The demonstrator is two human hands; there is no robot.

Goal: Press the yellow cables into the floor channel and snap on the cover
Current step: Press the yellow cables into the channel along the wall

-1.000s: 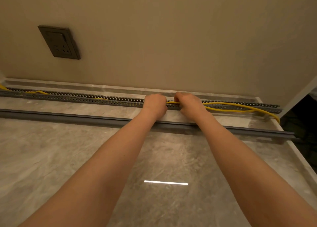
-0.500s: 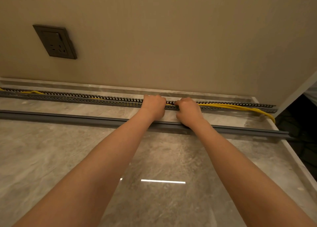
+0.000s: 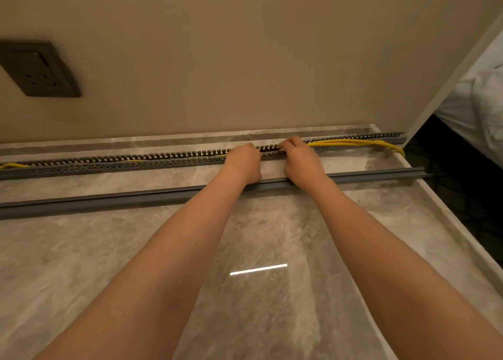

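Observation:
A grey slotted floor channel [image 3: 109, 162] runs along the foot of the wall. Yellow cables [image 3: 351, 142] lie in it, bulging above its right part and curving off its right end; a short loop shows at the far left. My left hand [image 3: 243, 162] and my right hand [image 3: 300, 159] rest side by side on the channel near its middle, fingers curled down over the cables. The fingertips are hidden behind the knuckles. The long grey cover [image 3: 109, 200] lies loose on the floor, parallel to the channel and nearer to me, passing under both wrists.
The floor is polished marble tile [image 3: 81, 264] with a raised edge on the right [image 3: 449, 223]. A dark wall socket [image 3: 38, 70] sits on the beige wall at upper left. White bedding [image 3: 479, 98] and a dark gap lie beyond the right edge.
Both hands have slid to the right along the channel. The cable's bulge to the right of my right hand has become shorter. The view has tilted and shifted right.

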